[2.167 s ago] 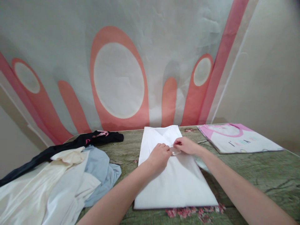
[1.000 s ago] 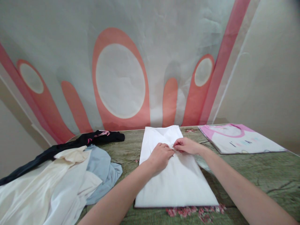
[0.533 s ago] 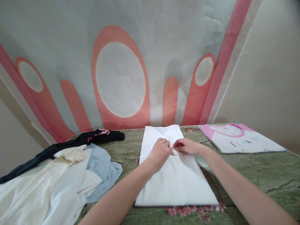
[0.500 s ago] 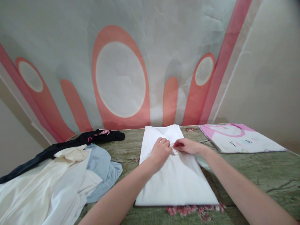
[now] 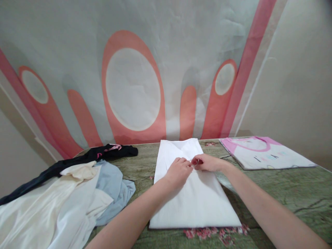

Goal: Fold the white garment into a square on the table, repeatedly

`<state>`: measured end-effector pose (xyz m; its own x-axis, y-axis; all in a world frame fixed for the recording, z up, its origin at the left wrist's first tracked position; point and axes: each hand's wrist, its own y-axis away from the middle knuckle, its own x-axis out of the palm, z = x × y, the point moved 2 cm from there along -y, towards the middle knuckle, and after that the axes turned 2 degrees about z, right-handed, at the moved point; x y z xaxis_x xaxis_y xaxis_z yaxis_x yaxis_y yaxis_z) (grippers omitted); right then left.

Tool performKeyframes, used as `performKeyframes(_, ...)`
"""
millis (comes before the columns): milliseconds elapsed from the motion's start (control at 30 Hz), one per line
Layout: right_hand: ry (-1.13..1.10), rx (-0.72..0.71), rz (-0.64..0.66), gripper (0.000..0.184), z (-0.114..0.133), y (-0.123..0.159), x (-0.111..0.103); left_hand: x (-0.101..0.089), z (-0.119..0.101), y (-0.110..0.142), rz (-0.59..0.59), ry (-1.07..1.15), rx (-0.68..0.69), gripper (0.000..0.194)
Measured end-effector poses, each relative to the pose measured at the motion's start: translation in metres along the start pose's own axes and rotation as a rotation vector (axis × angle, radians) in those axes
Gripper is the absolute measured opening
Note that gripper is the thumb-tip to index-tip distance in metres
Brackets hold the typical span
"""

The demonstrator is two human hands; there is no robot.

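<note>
A folded white shirt [image 5: 194,200] lies lengthwise in front of me, its far end near the back edge of the table. Both of my hands meet over its middle, around a small raised bit of white cloth. My left hand [image 5: 178,173] rests on the shirt with curled fingers, the tips closed on that cloth. From the other side, my right hand [image 5: 207,162] pinches the same spot between thumb and fingers. The fingertips nearly touch and hide most of what they grip.
A loose heap of clothes lies at left: cream cloth [image 5: 52,204], light blue cloth [image 5: 111,190] and a black garment [image 5: 77,160]. At right sits a folded pink-and-white T-shirt [image 5: 269,152]. The wood-patterned tabletop [image 5: 293,197] meets a printed backdrop [image 5: 171,69] behind.
My left hand has shifted slightly nearer to me and toward the right hand. The small white flap that showed below my right fingers is now mostly covered.
</note>
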<state>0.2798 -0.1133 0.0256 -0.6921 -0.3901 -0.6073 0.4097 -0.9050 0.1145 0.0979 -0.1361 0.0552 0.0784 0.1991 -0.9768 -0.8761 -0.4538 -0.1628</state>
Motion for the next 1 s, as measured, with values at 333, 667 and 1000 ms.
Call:
performKeyframes(333,0.099,0.003,-0.034,0.023,0.005,0.001,0.001,0.003,0.002,0.001,0.005,-0.038,0.015,0.01)
performKeyframes(667,0.259,0.017,-0.244,0.008,0.008,-0.008,0.015,0.011,0.004,0.0,-0.026,-0.123,0.007,0.007)
performKeyframes(1000,0.115,0.055,-0.208,0.016,-0.003,-0.009,0.007,0.011,0.011,-0.012,-0.035,-0.132,0.064,0.007)
